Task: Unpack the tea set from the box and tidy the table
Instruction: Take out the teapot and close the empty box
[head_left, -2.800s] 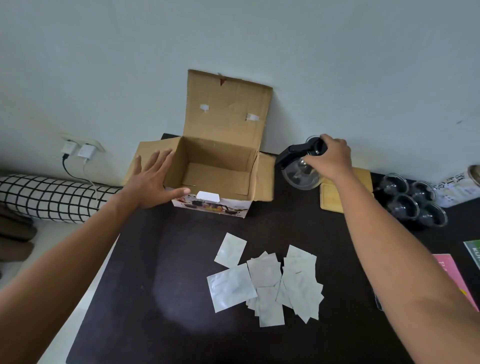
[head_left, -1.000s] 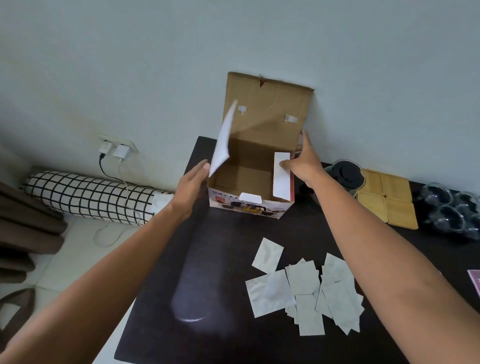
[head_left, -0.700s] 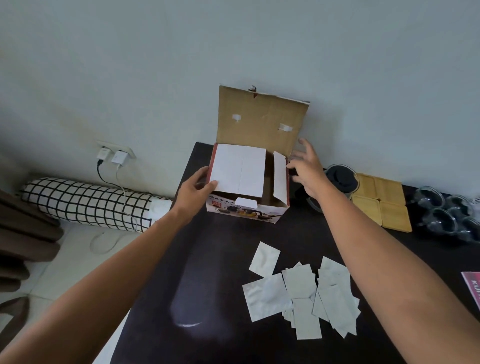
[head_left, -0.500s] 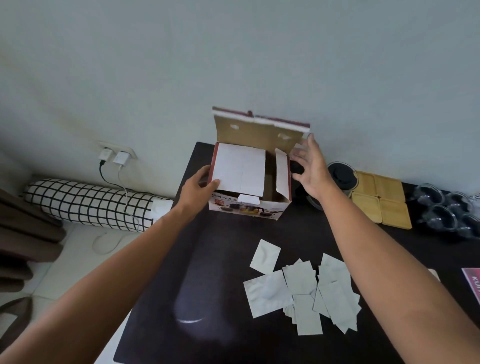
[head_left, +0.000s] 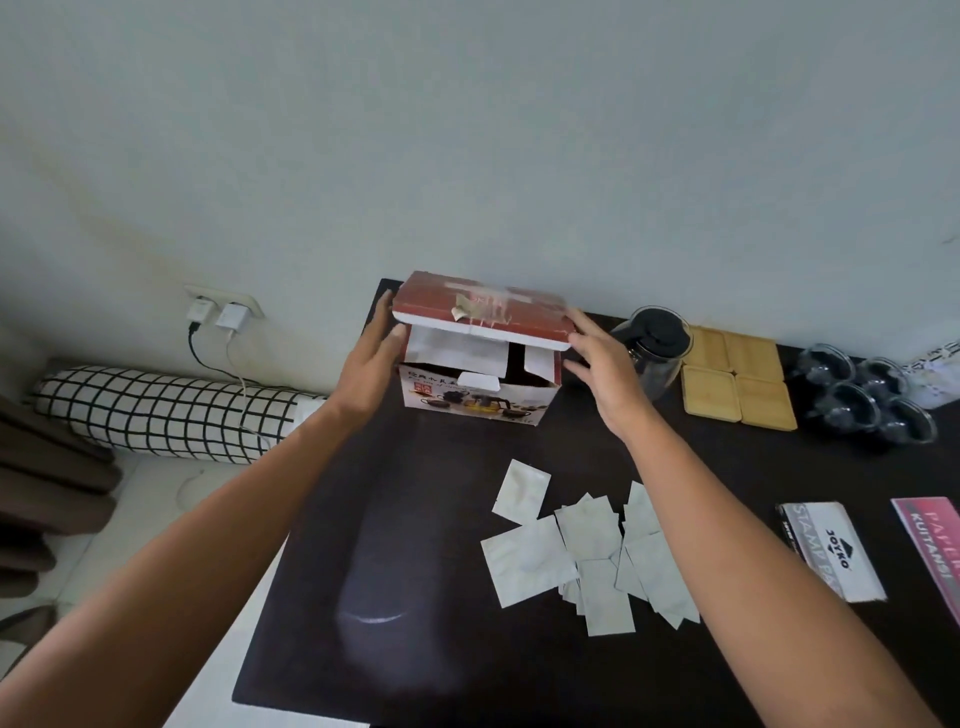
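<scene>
The cardboard tea set box (head_left: 475, 402) stands at the back of the dark table (head_left: 415, 519), its red lid (head_left: 483, 312) swung forward and almost down. My left hand (head_left: 371, 364) lies flat against the box's left side with straight fingers. My right hand (head_left: 602, 364) touches the lid's right corner, fingers extended. To the right stand the glass teapot with a black lid (head_left: 654, 345), several wooden coasters (head_left: 737, 382) and several glass cups (head_left: 865, 400).
Several white paper sachets (head_left: 587, 545) lie scattered mid-table. A stamp pad box (head_left: 831, 551) and a pink booklet (head_left: 935, 540) sit at the right. A checked bolster (head_left: 166, 415) and plugged chargers (head_left: 218, 314) are left of the table, by the wall.
The side flaps were folded in and the lid has swung from upright to nearly closed. Both hands have moved to the box's sides.
</scene>
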